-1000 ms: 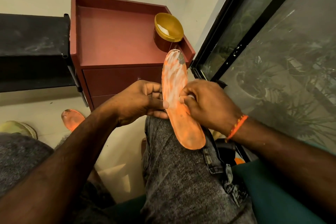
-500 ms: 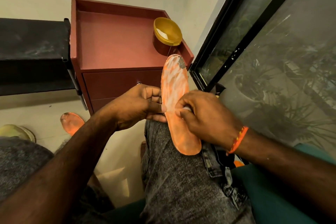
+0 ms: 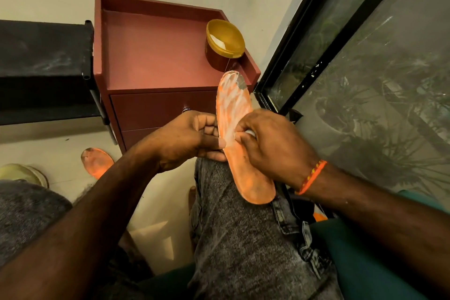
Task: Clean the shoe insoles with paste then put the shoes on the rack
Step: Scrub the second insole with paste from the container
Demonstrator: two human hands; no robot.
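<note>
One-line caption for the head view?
Left hand steadies a paste-smeared orange insole on the knee while the right hand rubs it.

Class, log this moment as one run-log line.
step: rubbing paste | left hand: holds insole on knee | right hand: rubs with small white thing | paste tub: open, on cabinet

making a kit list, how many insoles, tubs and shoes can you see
insoles: 2, one held, one on the floor
tubs: 1
shoes: 1, partly in view
total: 4
</note>
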